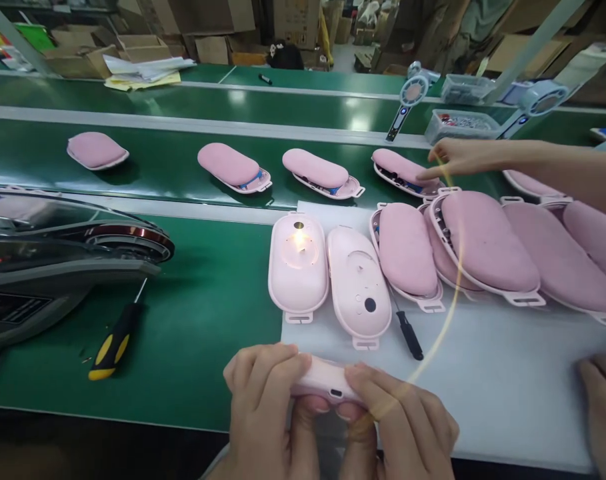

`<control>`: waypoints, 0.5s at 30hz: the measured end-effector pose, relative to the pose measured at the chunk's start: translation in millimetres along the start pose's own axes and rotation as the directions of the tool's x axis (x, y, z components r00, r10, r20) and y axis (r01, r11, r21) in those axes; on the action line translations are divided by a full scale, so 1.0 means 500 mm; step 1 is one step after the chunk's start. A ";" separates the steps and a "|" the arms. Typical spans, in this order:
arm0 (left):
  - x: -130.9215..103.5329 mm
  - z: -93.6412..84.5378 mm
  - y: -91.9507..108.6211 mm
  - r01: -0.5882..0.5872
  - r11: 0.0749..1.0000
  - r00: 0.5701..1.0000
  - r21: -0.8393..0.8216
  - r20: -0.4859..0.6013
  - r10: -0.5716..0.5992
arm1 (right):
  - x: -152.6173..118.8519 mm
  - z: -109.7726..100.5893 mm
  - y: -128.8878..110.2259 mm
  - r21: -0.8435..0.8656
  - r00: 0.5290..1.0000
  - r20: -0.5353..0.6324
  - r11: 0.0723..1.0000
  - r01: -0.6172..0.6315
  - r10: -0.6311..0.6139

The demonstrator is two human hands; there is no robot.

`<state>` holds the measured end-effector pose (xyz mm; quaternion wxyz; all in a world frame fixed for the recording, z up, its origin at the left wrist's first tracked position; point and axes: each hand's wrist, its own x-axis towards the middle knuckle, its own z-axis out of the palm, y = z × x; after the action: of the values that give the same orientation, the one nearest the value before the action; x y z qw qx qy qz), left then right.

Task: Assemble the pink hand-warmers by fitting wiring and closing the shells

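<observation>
Between my two hands is a pale pink oval plastic casing, held edge-on near the table's front edge. A small dark port slot shows on its side. My left hand grips its left end, fingers on top and thumb below. On the other end my right hand is closed the same way. Just beyond lie two similar casings with hard faces up: the left casing has a lit spot, and the right casing shows a dark round spot. Beside them rests a small black screwdriver.
Several pink padded units overlap at right; others line the green belt. A co-worker's hand touches one unit; another person's hand is at the right edge. A yellow-black screwdriver lies by a bulky machine at left.
</observation>
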<state>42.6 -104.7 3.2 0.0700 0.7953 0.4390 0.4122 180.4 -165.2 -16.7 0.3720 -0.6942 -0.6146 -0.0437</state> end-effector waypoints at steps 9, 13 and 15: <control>-0.029 -0.019 -0.004 -0.005 1.000 0.998 -0.011 0.066 0.005 | 0.028 -0.031 -0.001 0.065 0.980 0.088 0.983 0.172 -0.177; -0.046 -0.037 -0.029 0.008 1.000 0.995 -0.005 0.104 -0.008 | 0.029 -0.027 0.015 0.055 0.972 0.074 0.974 0.220 -0.224; -0.051 -0.047 -0.050 -0.031 1.000 0.994 0.002 0.106 0.031 | 0.033 -0.024 0.012 0.033 0.969 0.025 0.969 0.245 -0.245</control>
<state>2.6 -114.6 -8.6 0.0853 0.8228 0.4230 0.3698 194.6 -158.2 -2.5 0.3651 -0.6080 -0.7015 -0.0701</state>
